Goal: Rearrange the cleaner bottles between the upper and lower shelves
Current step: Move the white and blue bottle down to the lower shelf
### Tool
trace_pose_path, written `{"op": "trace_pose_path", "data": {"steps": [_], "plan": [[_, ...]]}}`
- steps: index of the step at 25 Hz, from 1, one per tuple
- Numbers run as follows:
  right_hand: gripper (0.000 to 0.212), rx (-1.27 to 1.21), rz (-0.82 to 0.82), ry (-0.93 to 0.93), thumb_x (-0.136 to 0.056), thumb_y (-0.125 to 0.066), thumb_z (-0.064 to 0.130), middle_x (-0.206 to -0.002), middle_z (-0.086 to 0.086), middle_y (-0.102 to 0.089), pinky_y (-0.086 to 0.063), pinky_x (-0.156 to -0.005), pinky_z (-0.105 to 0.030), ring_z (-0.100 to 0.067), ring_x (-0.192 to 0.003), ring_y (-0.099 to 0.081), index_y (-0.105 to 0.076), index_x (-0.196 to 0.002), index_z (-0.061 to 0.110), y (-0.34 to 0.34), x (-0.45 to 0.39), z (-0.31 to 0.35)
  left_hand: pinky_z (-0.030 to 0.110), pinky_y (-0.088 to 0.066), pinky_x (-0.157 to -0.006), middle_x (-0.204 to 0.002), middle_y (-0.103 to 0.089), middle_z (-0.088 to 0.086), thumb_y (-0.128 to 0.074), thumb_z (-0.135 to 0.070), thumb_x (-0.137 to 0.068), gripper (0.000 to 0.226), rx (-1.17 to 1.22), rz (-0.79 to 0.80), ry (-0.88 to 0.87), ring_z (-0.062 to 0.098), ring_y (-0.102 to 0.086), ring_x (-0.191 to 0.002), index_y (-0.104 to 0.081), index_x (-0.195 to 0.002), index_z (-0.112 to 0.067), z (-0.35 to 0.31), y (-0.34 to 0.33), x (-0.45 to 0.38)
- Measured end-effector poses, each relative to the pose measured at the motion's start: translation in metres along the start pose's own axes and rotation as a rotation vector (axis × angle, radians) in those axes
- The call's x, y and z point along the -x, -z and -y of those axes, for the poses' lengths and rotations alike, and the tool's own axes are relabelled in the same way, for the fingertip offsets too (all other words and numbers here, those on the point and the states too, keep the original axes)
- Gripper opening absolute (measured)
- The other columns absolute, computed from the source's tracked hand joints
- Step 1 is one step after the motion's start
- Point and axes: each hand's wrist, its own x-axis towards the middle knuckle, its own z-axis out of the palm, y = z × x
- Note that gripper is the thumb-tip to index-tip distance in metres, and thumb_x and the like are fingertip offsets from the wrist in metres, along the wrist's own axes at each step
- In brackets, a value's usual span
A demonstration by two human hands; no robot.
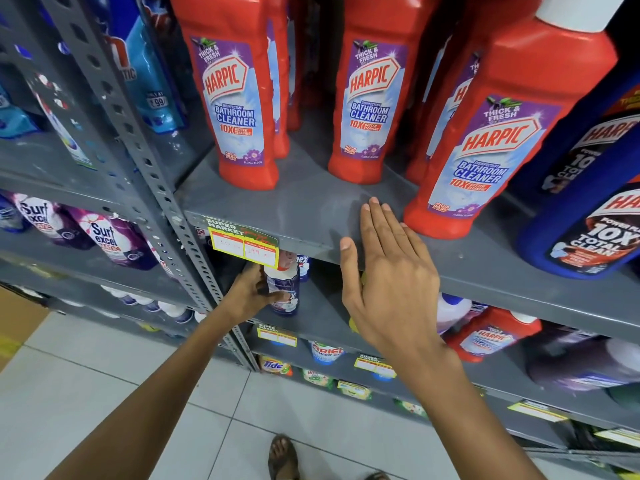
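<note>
The person stands close against the grey metal rack, and the two hands are doing different jobs. The left hand [254,292], low in the middle of the frame, reaches in under the upper shelf [311,216] and has its fingers [273,295] clamped around a small white-and-purple bottle [284,289] with a pinkish cap, which stands upright at the front edge of the lower shelf [322,323], just behind the hanging price tag [244,241]. The grip sits around the body of the bottle, a sensible place to hold if it is to be lifted clear without tipping. The right hand [384,271] holds nothing: it is flat, fingers spread slightly apart, with the tips lying over the bare front strip of the upper shelf; I cannot tell whether it presses down or only hovers. It sits in the gap between the middle red Harpic bottle [367,105] and the nearer red Harpic bottle [485,143] at the right, which leans toward the viewer. Another red bottle [235,95] stands to the left, and dark blue Harpic bottles [585,209] crowd the right edge. That open patch looks like the natural landing spot, so I judge the right hand is marking or steadying the space while the left readies the small bottle for the move upward. Further red and white bottles lie further right along the lower shelf.
</note>
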Motion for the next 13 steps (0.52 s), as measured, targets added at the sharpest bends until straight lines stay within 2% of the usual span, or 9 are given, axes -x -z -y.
{"op": "trace_pose_path", "data": {"steps": [2, 4, 5, 7, 9, 13], "plan": [[0.057, -0.006, -0.002, 0.004, -0.113, -0.038, 0.04, -0.162, -0.011, -0.056, -0.034, -0.13, -0.037, -0.022, -0.155, -0.05, -0.054, -0.155, 0.004, 0.0, 0.0, 0.0, 0.056, -0.058, -0.114, -0.145, -0.069, 0.023, -0.082, 0.019, -0.086, 0.07, 0.042, -0.02, 0.049, 0.043, -0.065, -0.137, -0.053, -0.147, 0.0, 0.003, 0.001, 0.001], [0.058, -0.009, 0.007, 0.007, -0.113, -0.037, 0.041, -0.163, -0.011, -0.055, -0.033, -0.131, -0.037, -0.022, -0.156, -0.049, -0.054, -0.155, 0.005, 0.0, 0.001, 0.0, 0.065, -0.049, -0.12, -0.141, -0.071, 0.022, -0.078, 0.016, -0.091, 0.055, 0.081, -0.028, 0.064, 0.047, -0.062, -0.141, -0.059, -0.138, -0.005, 0.005, 0.001, -0.001], [0.058, -0.012, 0.011, 0.007, -0.113, -0.037, 0.041, -0.163, -0.011, -0.055, -0.033, -0.131, -0.037, -0.022, -0.156, -0.049, -0.054, -0.155, 0.005, 0.0, 0.001, -0.001, 0.067, -0.048, -0.12, -0.14, -0.071, 0.022, -0.076, 0.016, -0.092, 0.049, 0.102, -0.031, 0.077, 0.048, -0.061, -0.142, -0.061, -0.134, -0.006, 0.006, 0.001, -0.003], [0.058, -0.012, 0.014, 0.003, -0.113, -0.036, 0.041, -0.163, -0.011, -0.055, -0.033, -0.131, -0.037, -0.022, -0.156, -0.049, -0.054, -0.155, 0.004, 0.0, 0.001, 0.0, 0.069, -0.048, -0.119, -0.145, -0.07, 0.025, -0.079, 0.02, -0.087, 0.061, 0.106, -0.054, 0.099, 0.048, -0.062, -0.141, -0.057, -0.14, -0.001, 0.006, 0.0, -0.001], [0.058, -0.013, 0.021, 0.0, -0.113, -0.036, 0.041, -0.163, -0.011, -0.055, -0.034, -0.131, -0.037, -0.022, -0.156, -0.048, -0.053, -0.155, 0.004, 0.001, 0.001, 0.0, 0.065, -0.052, -0.118, -0.147, -0.07, 0.023, -0.084, 0.021, -0.081, 0.076, 0.062, -0.06, 0.075, 0.044, -0.065, -0.139, -0.053, -0.146, 0.001, 0.004, -0.002, 0.001], [0.058, -0.042, 0.004, 0.014, -0.113, -0.038, 0.041, -0.162, -0.011, -0.056, -0.036, -0.131, -0.038, -0.022, -0.155, -0.05, -0.055, -0.154, 0.004, -0.001, 0.002, -0.002, 0.059, -0.055, -0.116, -0.143, -0.072, 0.02, -0.091, 0.018, -0.075, 0.082, -0.052, -0.024, 0.061, 0.038, -0.069, -0.133, -0.053, -0.145, -0.002, 0.004, -0.005, 0.011]]}}
